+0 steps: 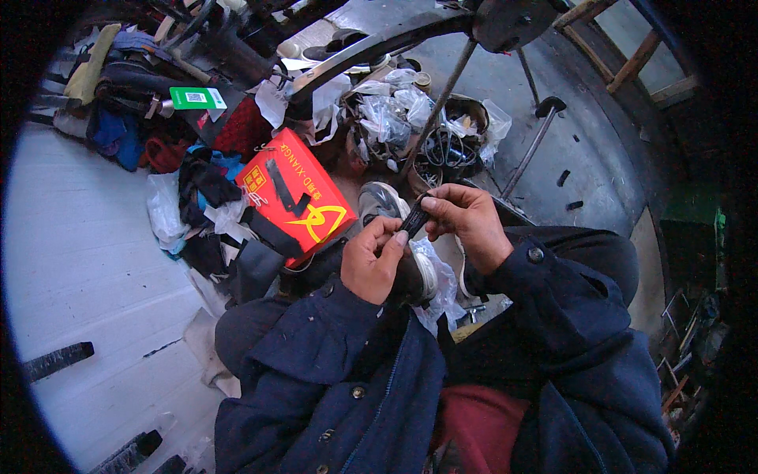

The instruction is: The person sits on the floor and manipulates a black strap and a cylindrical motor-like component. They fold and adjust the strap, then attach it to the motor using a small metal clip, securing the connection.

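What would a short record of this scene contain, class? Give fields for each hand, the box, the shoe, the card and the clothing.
Left hand: pinches the near end of a small black piece
Right hand: grips its far end
Box: red with yellow markings, left of the hands; a dark strip lies on it
Shoe: grey, just beyond the left hand
Card: green and white, upper left
Clothing: dark blue jacket

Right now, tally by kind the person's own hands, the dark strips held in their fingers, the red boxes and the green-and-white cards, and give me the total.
Left hand and right hand: 2
Held dark strip: 1
Red box: 1
Green-and-white card: 1
Total: 5
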Demonstrator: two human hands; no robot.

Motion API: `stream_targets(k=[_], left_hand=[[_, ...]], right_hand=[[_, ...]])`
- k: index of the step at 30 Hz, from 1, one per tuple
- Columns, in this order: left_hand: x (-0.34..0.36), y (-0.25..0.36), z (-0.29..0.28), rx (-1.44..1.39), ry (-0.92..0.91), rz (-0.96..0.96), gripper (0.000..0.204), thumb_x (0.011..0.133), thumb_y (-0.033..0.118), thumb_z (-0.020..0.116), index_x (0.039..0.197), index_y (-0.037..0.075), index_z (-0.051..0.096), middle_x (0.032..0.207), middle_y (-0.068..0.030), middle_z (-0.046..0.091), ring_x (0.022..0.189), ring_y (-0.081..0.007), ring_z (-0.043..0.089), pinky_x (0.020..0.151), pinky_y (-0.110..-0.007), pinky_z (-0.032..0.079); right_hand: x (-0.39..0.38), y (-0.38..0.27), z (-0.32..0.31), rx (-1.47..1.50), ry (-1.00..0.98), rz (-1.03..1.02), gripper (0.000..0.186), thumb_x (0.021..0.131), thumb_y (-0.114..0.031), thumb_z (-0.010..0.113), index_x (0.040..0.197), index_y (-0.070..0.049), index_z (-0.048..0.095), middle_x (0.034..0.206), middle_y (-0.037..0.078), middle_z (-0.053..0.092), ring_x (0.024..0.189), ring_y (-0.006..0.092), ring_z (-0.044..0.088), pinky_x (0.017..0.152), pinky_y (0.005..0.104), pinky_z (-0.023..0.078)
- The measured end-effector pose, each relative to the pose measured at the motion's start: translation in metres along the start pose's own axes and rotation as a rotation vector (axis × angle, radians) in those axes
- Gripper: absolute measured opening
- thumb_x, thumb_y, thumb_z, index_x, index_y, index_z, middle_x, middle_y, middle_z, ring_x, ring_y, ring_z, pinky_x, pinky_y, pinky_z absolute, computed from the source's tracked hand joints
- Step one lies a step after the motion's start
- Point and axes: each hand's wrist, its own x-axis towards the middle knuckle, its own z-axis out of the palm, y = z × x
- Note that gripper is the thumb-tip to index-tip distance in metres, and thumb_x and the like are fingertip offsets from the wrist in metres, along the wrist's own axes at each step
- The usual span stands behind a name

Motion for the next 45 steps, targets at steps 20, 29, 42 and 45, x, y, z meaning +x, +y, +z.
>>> stream_targets(k=[20,29,42,45], left_hand=[[0.006,0.001,0.004,0.273,0.109,0.227,0.016,0.09,0.015,0.069,0.101,0.004,0.066,0.081,-0.0138,0.07,0.072,-0.0244,0.069,0.068,-0.035,0.05],[0.009,0.008,0.006,0.143,0.09,0.193,0.01,0.094,0.009,0.065,0.099,0.001,0.063,0.078,-0.0081,0.067,0.073,-0.0102,0.063,0.067,-0.028,0.049],[0.016,0.005,0.001,-0.058,0.021,0.134,0.01,0.098,0.011,0.061,0.097,0.001,0.061,0.082,-0.0032,0.068,0.076,-0.007,0.061,0.068,-0.024,0.048],[0.018,0.006,-0.002,-0.075,-0.011,0.108,0.01,0.099,0.012,0.061,0.098,0.002,0.061,0.082,-0.0027,0.068,0.077,-0.0069,0.061,0.068,-0.024,0.048]], right_hand=[[-0.002,-0.002,0.003,-0.025,-0.035,-0.024,0.016,0.094,-0.011,0.069,0.104,0.001,0.069,0.082,0.006,0.07,0.065,0.0125,0.064,0.063,0.028,0.054],[-0.004,-0.001,0.007,-0.019,-0.04,-0.046,0.015,0.094,-0.011,0.069,0.103,0.002,0.069,0.081,0.006,0.069,0.064,0.0132,0.063,0.063,0.0275,0.052],[-0.002,-0.003,0.014,0.022,-0.053,-0.079,0.011,0.092,-0.011,0.071,0.095,0.0,0.071,0.076,0.004,0.068,0.062,0.011,0.062,0.059,0.0252,0.05],[-0.002,-0.003,0.016,0.027,-0.057,-0.098,0.011,0.092,-0.011,0.071,0.093,0.0,0.071,0.074,0.003,0.066,0.06,0.0103,0.059,0.057,0.0253,0.048]])
